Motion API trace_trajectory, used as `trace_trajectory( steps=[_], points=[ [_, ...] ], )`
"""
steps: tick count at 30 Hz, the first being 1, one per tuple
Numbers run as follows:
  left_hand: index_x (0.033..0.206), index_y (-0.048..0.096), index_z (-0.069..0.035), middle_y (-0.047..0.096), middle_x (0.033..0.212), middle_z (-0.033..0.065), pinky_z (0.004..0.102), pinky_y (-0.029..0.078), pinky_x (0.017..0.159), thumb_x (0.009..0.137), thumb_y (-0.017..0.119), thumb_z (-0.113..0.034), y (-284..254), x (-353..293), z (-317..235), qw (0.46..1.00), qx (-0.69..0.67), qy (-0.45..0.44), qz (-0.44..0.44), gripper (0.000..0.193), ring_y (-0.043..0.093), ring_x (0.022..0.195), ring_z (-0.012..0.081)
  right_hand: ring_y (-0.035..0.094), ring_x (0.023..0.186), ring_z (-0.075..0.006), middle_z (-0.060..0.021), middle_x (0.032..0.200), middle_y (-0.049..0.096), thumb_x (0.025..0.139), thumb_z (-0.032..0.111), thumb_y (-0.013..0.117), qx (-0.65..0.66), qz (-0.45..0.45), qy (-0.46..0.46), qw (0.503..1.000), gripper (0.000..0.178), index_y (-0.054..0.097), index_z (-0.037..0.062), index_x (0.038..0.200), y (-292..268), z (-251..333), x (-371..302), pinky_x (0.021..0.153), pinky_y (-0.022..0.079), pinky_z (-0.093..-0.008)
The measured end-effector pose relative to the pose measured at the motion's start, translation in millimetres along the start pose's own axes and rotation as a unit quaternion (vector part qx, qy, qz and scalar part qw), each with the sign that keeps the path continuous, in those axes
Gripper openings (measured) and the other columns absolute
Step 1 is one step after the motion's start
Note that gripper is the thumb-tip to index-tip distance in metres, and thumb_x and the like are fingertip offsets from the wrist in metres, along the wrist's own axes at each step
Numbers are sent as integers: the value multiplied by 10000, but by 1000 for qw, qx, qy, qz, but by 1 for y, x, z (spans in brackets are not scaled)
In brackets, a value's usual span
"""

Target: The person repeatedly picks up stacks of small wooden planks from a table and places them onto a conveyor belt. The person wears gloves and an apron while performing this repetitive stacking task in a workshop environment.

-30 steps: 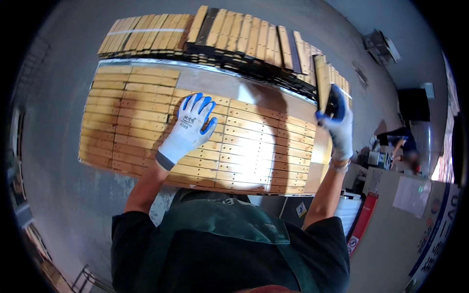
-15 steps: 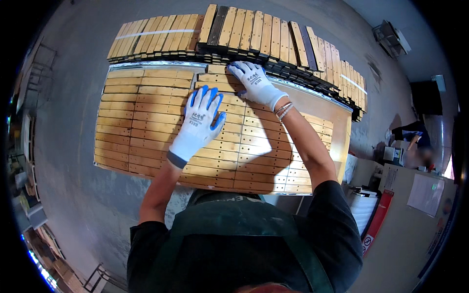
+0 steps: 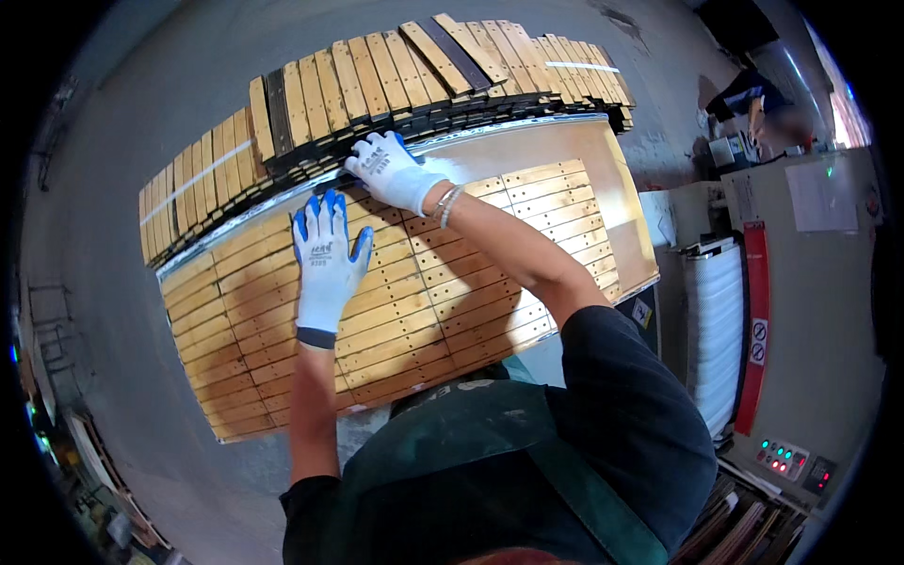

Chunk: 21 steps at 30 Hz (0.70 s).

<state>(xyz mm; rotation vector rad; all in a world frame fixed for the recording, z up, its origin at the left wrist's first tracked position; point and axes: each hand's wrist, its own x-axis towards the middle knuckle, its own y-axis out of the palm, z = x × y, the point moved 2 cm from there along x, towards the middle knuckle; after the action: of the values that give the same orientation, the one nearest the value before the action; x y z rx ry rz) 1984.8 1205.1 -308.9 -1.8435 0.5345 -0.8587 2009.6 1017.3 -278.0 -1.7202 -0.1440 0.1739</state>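
Rows of light wooden strips [image 3: 282,311] with small dark holes lie side by side on a wide panel [image 3: 603,155]. My left hand [image 3: 325,259], in a white glove with blue fingertips, lies flat on the strips near the panel's far edge. Its fingers are stretched out and the thumb stands apart. Just beyond it and to the right, my right hand [image 3: 391,174], gloved alike, reaches over the far rows with its fingers bent and slightly apart. The undersides of its fingers and its thumb are hidden, and no strip shows lifted in it.
Stacked strips with dark sides [image 3: 367,80] line the panel's far side; white bands [image 3: 193,184] cross the end bundles. At right stand a grey machine cabinet [image 3: 819,311] with lit buttons [image 3: 782,457] and a white ribbed roll [image 3: 713,320]. Another person [image 3: 753,99] is at far right.
The whole view has turned, so the panel and stacks now slant up to the right. Both hands stay by the panel's far edge; my right hand's fingers now point further left.
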Motion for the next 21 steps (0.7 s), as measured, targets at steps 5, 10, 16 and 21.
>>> trace_trajectory(
  steps=[5,10,16,21],
  points=[
    [1490,424,0,427,1535,213,559,229,1195,983,606,-399,0,-4,3,1000,-20,-5,-16,670,372,1417,405,589,1133,-280,-75,1122,646,908,163,607,-58,56,48,996,188,707,169,1068,-29,-50,-52,907,464,-469],
    [1487,430,-2,444,1522,212,547,244,1189,981,611,-383,-6,1,-5,999,-30,-6,-12,658,374,1417,400,626,1081,-309,-114,1135,669,909,174,626,72,1,78,994,248,710,169,1143,6,-136,-111,965,475,-434],
    [1444,457,32,454,1504,217,556,244,1184,993,586,-412,-5,2,-3,997,38,-70,18,647,380,1411,401,589,1097,-309,-111,1109,627,876,208,670,63,-20,-20,998,305,677,151,1176,11,-99,-126,965,461,-440],
    [1455,442,13,464,1499,220,563,259,1174,986,603,-390,-5,-1,-3,994,50,-97,-3,639,391,1405,407,587,1098,-294,-113,1140,641,881,345,710,92,-184,29,978,438,621,102,1235,-61,-103,-118,940,450,-470]
  ],
)
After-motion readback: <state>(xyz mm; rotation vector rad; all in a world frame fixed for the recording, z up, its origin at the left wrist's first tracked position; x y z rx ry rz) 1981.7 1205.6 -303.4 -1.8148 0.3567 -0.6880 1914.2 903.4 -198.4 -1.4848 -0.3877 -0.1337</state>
